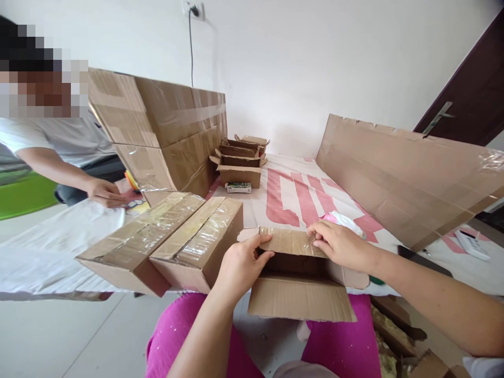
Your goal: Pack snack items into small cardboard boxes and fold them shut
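An open cardboard box (301, 296) rests at the near table edge over my lap, its near flap hanging toward me. My left hand (241, 265) grips the left end of the far flap (289, 241), thumb on top. My right hand (342, 244) presses its fingers down on the right end of that same taped flap. The inside of the box is dark and I cannot see its contents.
Two taped shut boxes (165, 241) lie to the left. A large taped carton (169, 131) stands behind them, small open boxes (241, 160) farther back. A big cardboard sheet (409, 178) leans at right. Another person's hand (104, 192) rests on the table at left.
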A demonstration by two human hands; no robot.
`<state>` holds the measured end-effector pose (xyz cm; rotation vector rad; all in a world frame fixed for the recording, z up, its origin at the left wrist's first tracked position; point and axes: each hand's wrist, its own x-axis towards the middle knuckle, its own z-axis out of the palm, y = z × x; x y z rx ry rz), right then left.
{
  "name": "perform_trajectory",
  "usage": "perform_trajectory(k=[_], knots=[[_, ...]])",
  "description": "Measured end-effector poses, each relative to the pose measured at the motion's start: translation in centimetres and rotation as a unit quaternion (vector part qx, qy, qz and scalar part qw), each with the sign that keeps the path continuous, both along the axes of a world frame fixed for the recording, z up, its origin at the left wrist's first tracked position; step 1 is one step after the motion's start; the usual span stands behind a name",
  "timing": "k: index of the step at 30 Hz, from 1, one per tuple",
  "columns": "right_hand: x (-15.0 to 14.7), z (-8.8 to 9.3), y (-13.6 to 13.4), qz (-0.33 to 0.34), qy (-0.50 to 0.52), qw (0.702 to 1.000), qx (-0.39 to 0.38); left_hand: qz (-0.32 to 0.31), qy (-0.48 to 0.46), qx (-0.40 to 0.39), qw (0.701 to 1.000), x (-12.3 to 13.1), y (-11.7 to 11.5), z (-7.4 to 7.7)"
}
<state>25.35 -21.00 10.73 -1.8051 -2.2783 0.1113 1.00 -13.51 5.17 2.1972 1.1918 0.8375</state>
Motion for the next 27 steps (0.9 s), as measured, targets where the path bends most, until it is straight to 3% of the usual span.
perform_trajectory(k=[4, 8, 12, 17, 22, 27], knots=[[0.2, -0.6, 0.1, 0.047, -0.054, 0.996, 0.044, 0.000, -0.007, -0.005, 1.000, 0.0, 0.0, 0.0], [0.3, -0.7, 0.0, 0.066, -0.030, 0.995, 0.064, 0.004, -0.020, -0.015, 1.000, -0.1, 0.0, -0.1], [0.9, 0.7, -0.9, 0.074, 0.025, 0.997, 0.022, 0.010, -0.028, -0.029, 0.999, 0.0, 0.2, -0.3], [2.6, 1.9, -2.5, 0.086, 0.074, 0.989, -0.093, 0.015, -0.042, -0.025, 0.999, 0.2, 0.4, -0.6], [3.6, 0.2, -2.2, -0.018, 0.146, 0.989, 0.024, 0.009, -0.041, -0.007, 0.999, 0.3, 0.3, -0.6], [2.4, -1.1, -0.8, 0.052, 0.019, 0.993, 0.107, 0.008, -0.036, -0.002, 0.999, 0.4, 0.3, -0.6]])
